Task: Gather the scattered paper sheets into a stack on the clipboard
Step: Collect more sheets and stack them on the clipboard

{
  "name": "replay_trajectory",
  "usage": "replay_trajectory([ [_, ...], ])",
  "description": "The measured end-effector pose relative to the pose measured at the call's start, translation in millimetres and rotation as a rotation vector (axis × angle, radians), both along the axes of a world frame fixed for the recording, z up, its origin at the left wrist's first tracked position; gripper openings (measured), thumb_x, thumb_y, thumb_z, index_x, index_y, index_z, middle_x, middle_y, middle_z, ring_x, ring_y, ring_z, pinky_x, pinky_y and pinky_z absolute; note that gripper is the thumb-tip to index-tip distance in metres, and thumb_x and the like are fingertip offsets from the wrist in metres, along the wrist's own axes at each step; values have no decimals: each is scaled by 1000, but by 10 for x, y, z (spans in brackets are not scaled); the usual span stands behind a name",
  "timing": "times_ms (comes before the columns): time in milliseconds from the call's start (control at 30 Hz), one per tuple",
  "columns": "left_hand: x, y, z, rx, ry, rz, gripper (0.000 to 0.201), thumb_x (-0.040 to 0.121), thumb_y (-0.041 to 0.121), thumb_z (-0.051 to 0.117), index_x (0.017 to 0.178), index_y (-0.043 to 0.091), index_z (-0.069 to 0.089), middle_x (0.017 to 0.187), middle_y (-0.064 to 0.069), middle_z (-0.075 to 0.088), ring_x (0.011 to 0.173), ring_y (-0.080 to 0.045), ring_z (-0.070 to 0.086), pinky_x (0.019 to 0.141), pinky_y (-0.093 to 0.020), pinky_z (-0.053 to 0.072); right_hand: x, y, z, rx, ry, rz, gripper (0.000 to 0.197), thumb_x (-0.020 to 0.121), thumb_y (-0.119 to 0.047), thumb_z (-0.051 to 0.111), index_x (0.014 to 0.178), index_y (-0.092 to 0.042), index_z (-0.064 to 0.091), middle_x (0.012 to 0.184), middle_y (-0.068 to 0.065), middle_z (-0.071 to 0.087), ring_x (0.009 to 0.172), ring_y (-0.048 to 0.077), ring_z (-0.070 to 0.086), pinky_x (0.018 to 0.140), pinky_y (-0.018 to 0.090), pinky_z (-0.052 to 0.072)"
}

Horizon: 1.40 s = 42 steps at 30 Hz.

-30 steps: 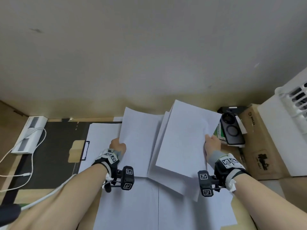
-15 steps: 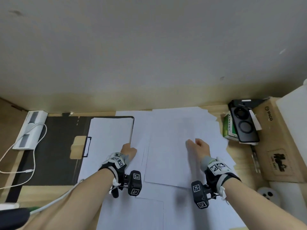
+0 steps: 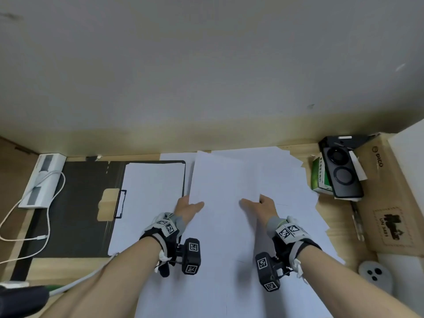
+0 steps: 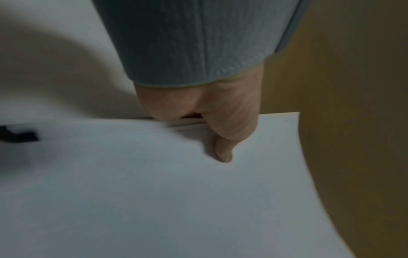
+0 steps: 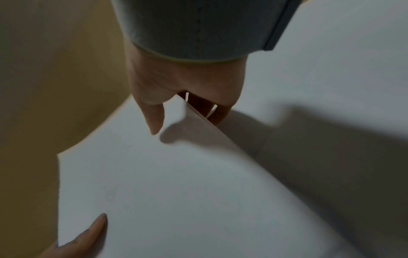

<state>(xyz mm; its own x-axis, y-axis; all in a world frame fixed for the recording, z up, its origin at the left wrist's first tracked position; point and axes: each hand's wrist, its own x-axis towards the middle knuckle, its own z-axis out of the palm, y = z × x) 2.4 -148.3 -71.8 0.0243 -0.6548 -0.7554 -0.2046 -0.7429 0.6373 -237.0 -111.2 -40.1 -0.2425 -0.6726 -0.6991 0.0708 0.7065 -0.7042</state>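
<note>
Bundle of paper sheets [image 3: 229, 187] sits between the two hands, raised off the loose sheets under the wrists. Left hand [image 3: 187, 208] pinches its left edge, thumb on top; right hand [image 3: 263, 206] pinches its right edge likewise. Sheets white, blank, edges unevenly fanned. Clipboard [image 3: 87, 203] lies just left of left hand, one sheet on it.

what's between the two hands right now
In the head view, only white paper: the sheet that the left hand and right hand each pinch by an edge spans the gap.
</note>
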Motion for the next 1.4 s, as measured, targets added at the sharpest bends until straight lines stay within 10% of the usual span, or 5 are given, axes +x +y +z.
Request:
replay_trajectory([
  [167,-135,-188,654,-191,149,18,22,89,17,66,110,12,64,112,-11,70,102,-28,67,93,-44,53,-60,-209,329,-135,-127,-136,32,72,-9,83,101,-6,70,97,12,76,88,30,73,83,41,59],
  [433,-304,-558,1622,-592,254,77,17,74,10,80,87,15,71,83,9,75,81,-6,71,76,-18,56,-111,-633,1264,-586,-184,-144,17,72,0,81,84,-9,75,90,8,76,82,19,71,75,27,57],
  [1100,-13,-302,916,-372,74,-86,26,82,9,72,108,4,68,104,-6,69,93,-18,65,72,-16,53,110,-381,721,-359,-2,0,24,73,-7,82,94,-15,73,94,0,76,86,14,71,72,21,53],
  [1267,229,-334,847,-362,105,-76,9,88,12,66,95,6,68,80,2,68,64,0,66,59,-13,52,279,-482,608,-304,13,-74,16,71,-15,84,80,-6,74,74,4,73,63,20,65,62,32,55],
  [1400,572,-405,707,-208,23,-41,27,89,26,65,83,0,68,73,-4,69,67,-15,65,63,-22,51,585,-439,373,-219,31,2,16,74,-15,82,83,-6,72,79,6,73,71,23,67,72,37,55],
])
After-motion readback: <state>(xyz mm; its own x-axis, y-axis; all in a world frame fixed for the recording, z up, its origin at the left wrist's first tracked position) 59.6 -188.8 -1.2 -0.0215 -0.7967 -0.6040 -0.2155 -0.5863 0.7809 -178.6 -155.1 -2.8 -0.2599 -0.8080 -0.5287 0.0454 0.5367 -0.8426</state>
